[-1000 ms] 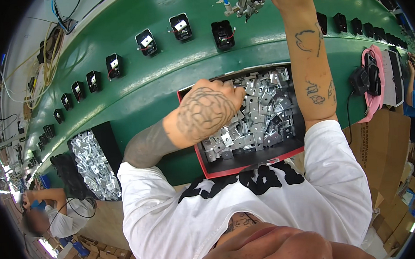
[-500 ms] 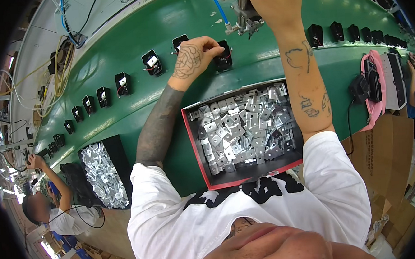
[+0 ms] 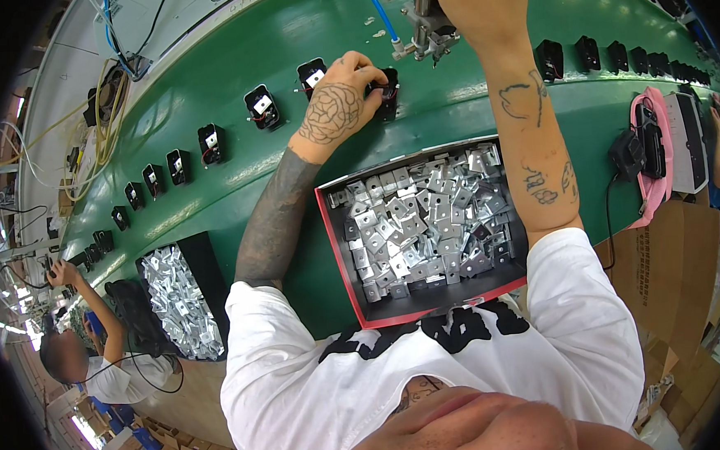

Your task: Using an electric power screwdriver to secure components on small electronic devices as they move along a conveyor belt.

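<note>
My left hand (image 3: 338, 107) is closed on the left side of a small open black housing (image 3: 390, 96), thumb on the near side and fingers over its top. The hand covers part of the housing, so its inside is mostly hidden. Further back, my right hand (image 3: 487, 7) is beside a metal fixture with fittings (image 3: 431, 32) and a blue air hose (image 3: 378, 11). The upper frame edge cuts this hand off, hiding its fingers. Between my forearms, a red-rimmed black box (image 3: 337, 251) holds many bent silver metal brackets (image 3: 426, 221).
More black housings (image 3: 262, 107) form a curved row leftward, several with silver brackets inside; others (image 3: 549, 61) line the right. A second box of metal pieces (image 3: 182, 302) is at left. A pink-edged item (image 3: 657, 157) lies right. Another person (image 3: 96, 365) sits far left.
My left hand has moved slightly; its fingers now reach further over the black housing's left side, where they were pinched at its top. My right hand stays near the metal fixture.
</note>
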`<control>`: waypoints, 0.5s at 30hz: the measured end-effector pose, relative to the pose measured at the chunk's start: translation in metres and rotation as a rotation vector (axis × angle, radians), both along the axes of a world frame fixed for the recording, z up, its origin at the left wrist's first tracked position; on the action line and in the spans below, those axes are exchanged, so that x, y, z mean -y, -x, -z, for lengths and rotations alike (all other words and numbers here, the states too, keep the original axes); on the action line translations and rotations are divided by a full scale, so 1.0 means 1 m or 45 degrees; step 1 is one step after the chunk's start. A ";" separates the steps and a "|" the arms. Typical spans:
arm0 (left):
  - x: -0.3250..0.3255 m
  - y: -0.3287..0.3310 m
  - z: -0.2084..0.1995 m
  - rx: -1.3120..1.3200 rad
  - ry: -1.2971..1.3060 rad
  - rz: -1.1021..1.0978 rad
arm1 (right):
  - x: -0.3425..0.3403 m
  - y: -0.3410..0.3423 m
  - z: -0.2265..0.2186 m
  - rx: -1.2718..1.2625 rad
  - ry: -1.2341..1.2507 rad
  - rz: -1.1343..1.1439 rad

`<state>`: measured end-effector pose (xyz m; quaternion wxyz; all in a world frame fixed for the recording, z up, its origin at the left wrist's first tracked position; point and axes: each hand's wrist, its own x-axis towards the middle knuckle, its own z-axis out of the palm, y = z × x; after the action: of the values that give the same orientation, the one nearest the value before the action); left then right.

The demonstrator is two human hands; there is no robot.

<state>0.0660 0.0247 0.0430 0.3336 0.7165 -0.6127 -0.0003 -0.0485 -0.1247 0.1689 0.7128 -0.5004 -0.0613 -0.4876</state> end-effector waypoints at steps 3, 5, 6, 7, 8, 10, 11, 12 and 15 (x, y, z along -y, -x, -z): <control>-0.002 -0.002 -0.006 0.168 -0.041 0.098 | -0.002 0.005 -0.001 0.035 -0.105 -0.088; -0.003 -0.002 -0.006 0.223 -0.053 0.129 | -0.003 0.007 -0.001 0.045 -0.139 -0.119; -0.001 -0.002 -0.004 0.247 -0.052 0.126 | -0.075 0.091 -0.015 0.032 -0.129 -0.097; 0.000 -0.003 -0.002 0.270 -0.051 0.122 | -0.002 0.007 -0.003 0.019 -0.118 -0.076; 0.001 -0.003 0.001 0.293 -0.050 0.117 | -0.001 0.006 -0.003 0.005 -0.107 -0.056; 0.002 -0.004 0.004 0.316 -0.048 0.107 | -0.003 0.007 -0.004 -0.022 -0.087 -0.020; 0.002 -0.005 0.006 0.289 -0.025 0.104 | -0.003 0.006 -0.004 -0.035 -0.078 -0.005; 0.002 -0.006 0.008 0.263 0.000 0.102 | -0.003 0.006 -0.003 -0.048 -0.068 0.011; 0.003 -0.009 0.010 0.213 0.052 0.100 | -0.006 0.005 -0.004 -0.085 -0.036 0.065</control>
<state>0.0754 0.0220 0.0332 0.2958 0.6825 -0.6657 0.0590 -0.0540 -0.1191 0.1734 0.7086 -0.5077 -0.0178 -0.4897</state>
